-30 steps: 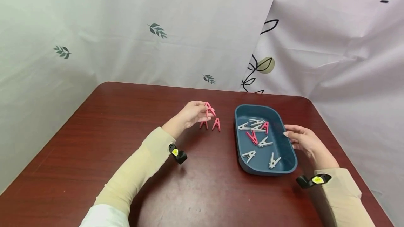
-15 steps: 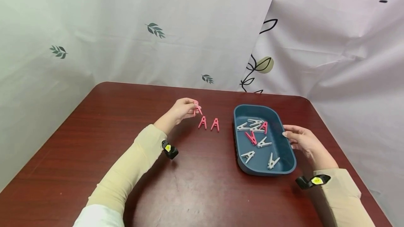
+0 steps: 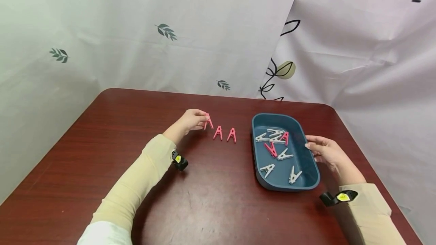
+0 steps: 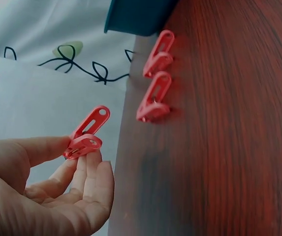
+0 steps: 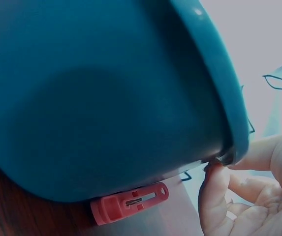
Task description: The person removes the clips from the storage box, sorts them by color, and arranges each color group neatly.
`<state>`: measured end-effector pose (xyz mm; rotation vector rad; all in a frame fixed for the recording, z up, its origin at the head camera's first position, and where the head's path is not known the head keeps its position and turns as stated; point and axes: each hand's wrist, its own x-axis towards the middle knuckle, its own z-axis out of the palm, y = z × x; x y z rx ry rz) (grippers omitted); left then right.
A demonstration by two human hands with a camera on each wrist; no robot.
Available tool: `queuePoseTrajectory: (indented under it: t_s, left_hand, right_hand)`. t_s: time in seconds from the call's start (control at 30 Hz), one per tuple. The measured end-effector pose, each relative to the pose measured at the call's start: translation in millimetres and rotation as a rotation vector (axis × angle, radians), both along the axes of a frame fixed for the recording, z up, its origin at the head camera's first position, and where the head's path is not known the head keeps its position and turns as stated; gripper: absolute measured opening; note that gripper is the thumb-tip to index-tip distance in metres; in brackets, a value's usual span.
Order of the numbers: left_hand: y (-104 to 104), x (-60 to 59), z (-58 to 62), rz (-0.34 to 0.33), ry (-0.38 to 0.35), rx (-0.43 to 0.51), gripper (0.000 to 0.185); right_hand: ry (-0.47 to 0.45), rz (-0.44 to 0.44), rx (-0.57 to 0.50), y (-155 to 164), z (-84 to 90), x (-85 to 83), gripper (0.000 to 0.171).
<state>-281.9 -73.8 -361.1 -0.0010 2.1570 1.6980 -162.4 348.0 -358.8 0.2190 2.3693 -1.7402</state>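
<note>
My left hand (image 3: 192,121) pinches a pink clothespin (image 3: 208,121) between thumb and fingers, left of two more pink clothespins. Those two, one nearer (image 3: 218,133) and one farther right (image 3: 231,135), sit side by side in a row on the table. In the left wrist view the held clothespin (image 4: 87,133) points its legs toward the upper right. My right hand (image 3: 327,153) grips the right rim of a blue plastic bin (image 3: 304,169), thumb over the edge. Inside the bin lie several white clothespins (image 3: 285,155) and two pink clothespins (image 3: 271,149).
The dark red-brown wooden table (image 3: 218,207) ends at a back edge against a pale curtain (image 3: 204,41) with leaf prints. In the right wrist view, a pink clothespin (image 5: 128,202) shows along the bin's lower edge.
My left hand has carried its clothespin leftward from in front of the other two, then slightly lower, to the left end of their row. The right hand and bin have stayed put.
</note>
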Motion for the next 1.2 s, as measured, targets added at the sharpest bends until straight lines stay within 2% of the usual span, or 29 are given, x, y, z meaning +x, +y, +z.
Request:
queuePoseTrajectory:
  t_s: [0.23, 0.6, 0.97, 1.2]
  left_hand:
    - [-6.1, -0.8, -8.0, -0.043, -0.006, -0.098, 0.034]
    - [-8.5, -1.5, -17.1, -0.061, -0.027, -0.174, 0.024]
    - [-7.8, -2.4, -20.4, -0.095, 0.011, -0.259, 0.021]
    - [-7.2, -1.5, -18.4, -0.087, 0.004, -0.287, 0.023]
  right_hand:
    - [-0.006, -0.004, -0.011, 0.5, 1.9, 1.4, 0.017]
    - [-0.027, -0.006, -0.056, 0.4, 0.3, 2.9, 0.018]
    - [-0.032, -0.004, -0.037, 0.3, -2.3, 1.3, 0.034]
    - [-0.037, 0.003, -0.021, -0.3, 0.4, -1.6, 0.046]
